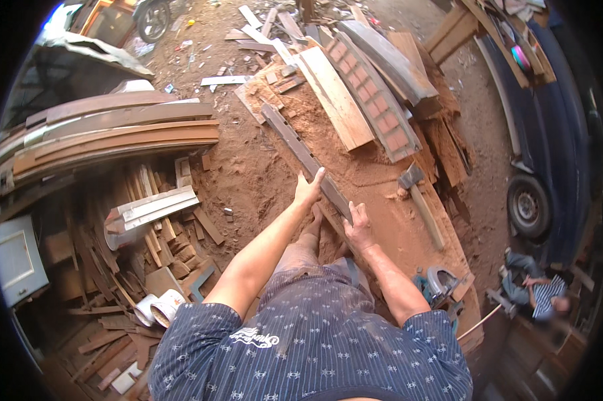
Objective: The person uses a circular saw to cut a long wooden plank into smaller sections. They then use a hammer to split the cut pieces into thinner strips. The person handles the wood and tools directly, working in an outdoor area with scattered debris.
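A long dark wooden bar with slots cut along it runs slantwise in front of me. My left hand holds its left side around the middle, thumb up along the edge. Closed around its near end is my right hand. The bar lies over the left edge of a sawdust-covered wooden bench; whether it rests on the bench I cannot tell. Right of my right hand, a hatchet with a wooden handle lies on the bench. A circular saw sits nearer, beside my right forearm.
A pale plank and a wooden panel with reddish blocks lie at the bench's far end. Long boards are stacked left, above heaped offcuts. A dark blue vehicle stands right; a person sits near it.
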Motion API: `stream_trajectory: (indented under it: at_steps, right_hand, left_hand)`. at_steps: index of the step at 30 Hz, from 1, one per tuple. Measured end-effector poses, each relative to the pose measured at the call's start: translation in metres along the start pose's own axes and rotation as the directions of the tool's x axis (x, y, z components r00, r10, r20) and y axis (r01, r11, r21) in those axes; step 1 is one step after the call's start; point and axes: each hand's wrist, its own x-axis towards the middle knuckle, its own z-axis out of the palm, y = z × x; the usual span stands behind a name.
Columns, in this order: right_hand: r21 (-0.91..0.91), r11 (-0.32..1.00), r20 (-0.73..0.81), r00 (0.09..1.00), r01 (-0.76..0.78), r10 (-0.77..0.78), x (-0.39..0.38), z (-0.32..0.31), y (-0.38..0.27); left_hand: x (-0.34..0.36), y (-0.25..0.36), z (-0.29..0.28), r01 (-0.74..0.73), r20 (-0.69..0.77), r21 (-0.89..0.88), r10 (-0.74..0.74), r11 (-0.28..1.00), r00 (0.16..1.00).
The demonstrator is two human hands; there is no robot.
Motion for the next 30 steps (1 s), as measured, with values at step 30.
stream_trajectory:
  at_steps: [30]
  right_hand:
    - [-0.871,0.298,-0.017,0.629,-0.391,0.777,-0.242,-0.130,0.034]
  left_hand:
    - [0.008,-0.054,-0.153,0.191,-0.043,0.236,-0.186,0.953,0.982]
